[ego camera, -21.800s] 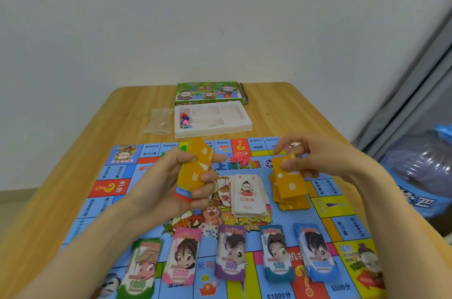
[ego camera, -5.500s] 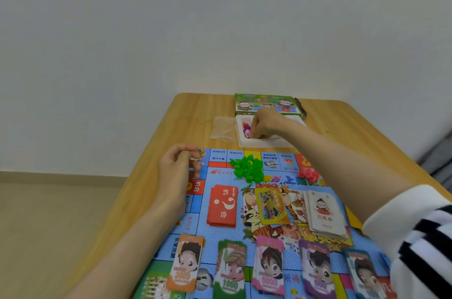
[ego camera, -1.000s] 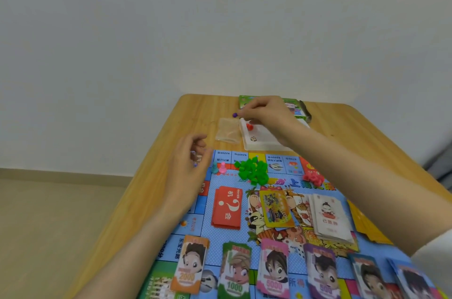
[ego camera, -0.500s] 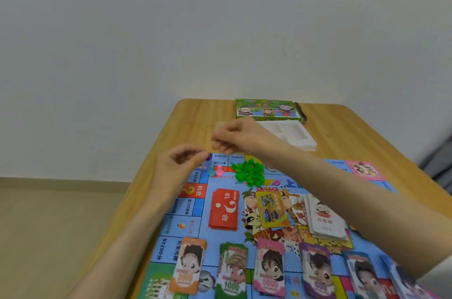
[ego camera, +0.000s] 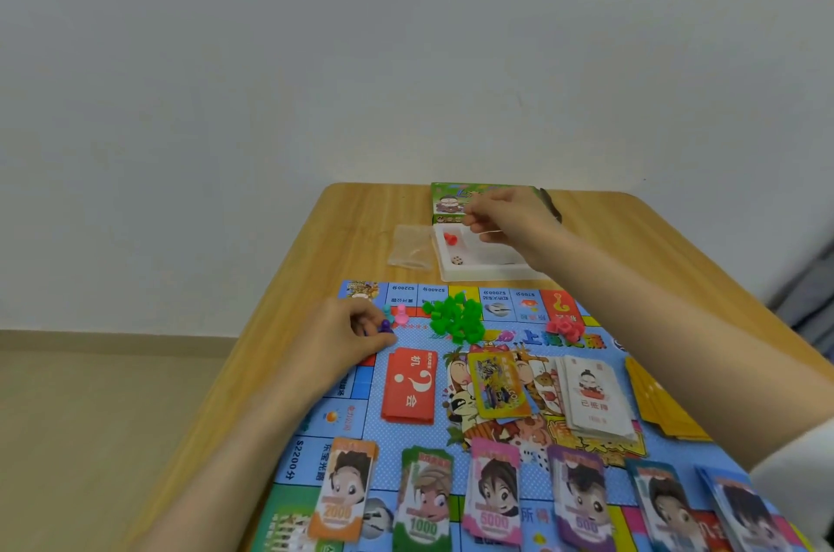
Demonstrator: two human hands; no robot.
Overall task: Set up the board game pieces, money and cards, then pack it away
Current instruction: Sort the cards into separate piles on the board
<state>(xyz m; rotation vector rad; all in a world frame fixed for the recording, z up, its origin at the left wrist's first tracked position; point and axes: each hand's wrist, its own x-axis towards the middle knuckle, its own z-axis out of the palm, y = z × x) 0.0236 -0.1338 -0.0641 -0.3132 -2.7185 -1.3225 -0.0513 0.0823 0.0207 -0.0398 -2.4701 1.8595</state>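
Pale wall, wooden counter (ego camera: 356, 231) carrying a blue printed game board (ego camera: 311, 456). Left hand (ego camera: 345, 341) at the board's far corner, fingers pinching a small purple plastic pawn (ego camera: 385, 326) just beside a pink pawn (ego camera: 401, 315). Right hand (ego camera: 507, 213) over the white plastic tray (ego camera: 487, 275); fingers curled, grip unclear.

Soft, even, fairly bright light falls on the pale wall (ego camera: 406, 77) and wooden table (ego camera: 343, 235), with only faint shadows, slight overall softness, and wide-angle bending toward the edges, where the nearest banknotes (ego camera: 731, 506) blur.
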